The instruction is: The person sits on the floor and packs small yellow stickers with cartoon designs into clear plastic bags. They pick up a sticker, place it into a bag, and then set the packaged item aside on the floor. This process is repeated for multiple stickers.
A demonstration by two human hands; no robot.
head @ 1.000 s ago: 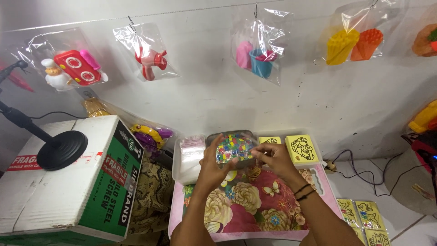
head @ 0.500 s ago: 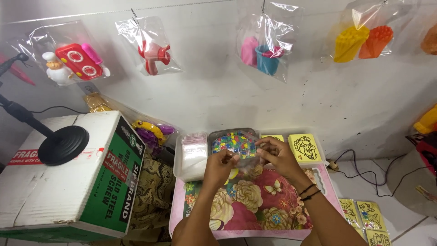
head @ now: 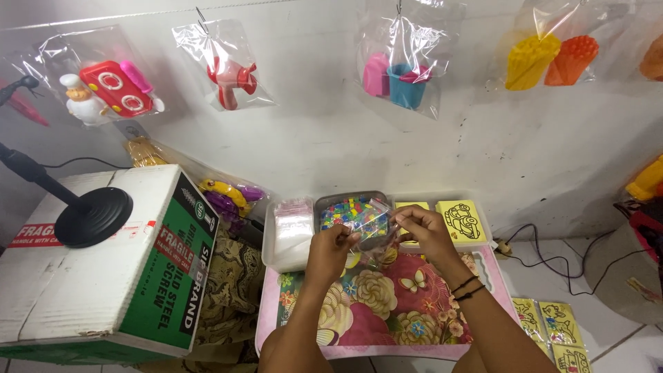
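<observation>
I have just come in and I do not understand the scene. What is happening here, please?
A person sits at a small flowered table and holds a small clear plastic bag between the left hand and the right hand. Right behind the bag is a tray of small colourful pieces, with a stack of clear bags to its left and yellow picture cards to its right. Bagged toys hang on the wall.

Single head-worn view, steeply down and forward, close above floral tray (head: 387, 311), facing wall (head: 311, 145).
</observation>
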